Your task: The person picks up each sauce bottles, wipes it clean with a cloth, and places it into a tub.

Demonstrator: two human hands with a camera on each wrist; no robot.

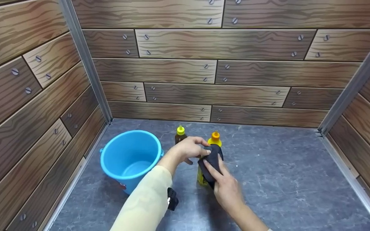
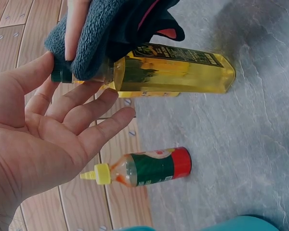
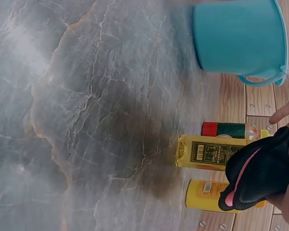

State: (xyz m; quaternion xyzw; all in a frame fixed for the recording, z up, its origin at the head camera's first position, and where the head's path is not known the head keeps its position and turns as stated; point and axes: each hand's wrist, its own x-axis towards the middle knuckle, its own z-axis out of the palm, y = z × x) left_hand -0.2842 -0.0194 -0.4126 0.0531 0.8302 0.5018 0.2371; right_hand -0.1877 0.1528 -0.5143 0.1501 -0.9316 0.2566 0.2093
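Note:
A clear bottle of yellow oil [image 2: 183, 70] with a dark label and dark green cap [image 2: 61, 74] stands upright on the floor panel. My left hand [image 1: 189, 149] pinches its cap between thumb and forefinger, the other fingers spread. A dark cloth [image 1: 212, 163] with a pink edge stripe drapes around the bottle's neck and shoulder. My right hand [image 1: 228, 189] grips this cloth against the bottle, fingers laid along it. Behind stand a yellow bottle [image 3: 202, 195] with an orange cap and a sauce bottle [image 2: 156, 167] with a yellow nozzle, green label and red base.
A blue bucket [image 3: 241, 38] stands left of the bottles, beside my left forearm. Wood-patterned panels [image 1: 172, 70] wall the back and both sides. The grey marbled surface [image 1: 284, 179] spreads around the bottles. A black device [image 1: 172, 199] shows below my left sleeve.

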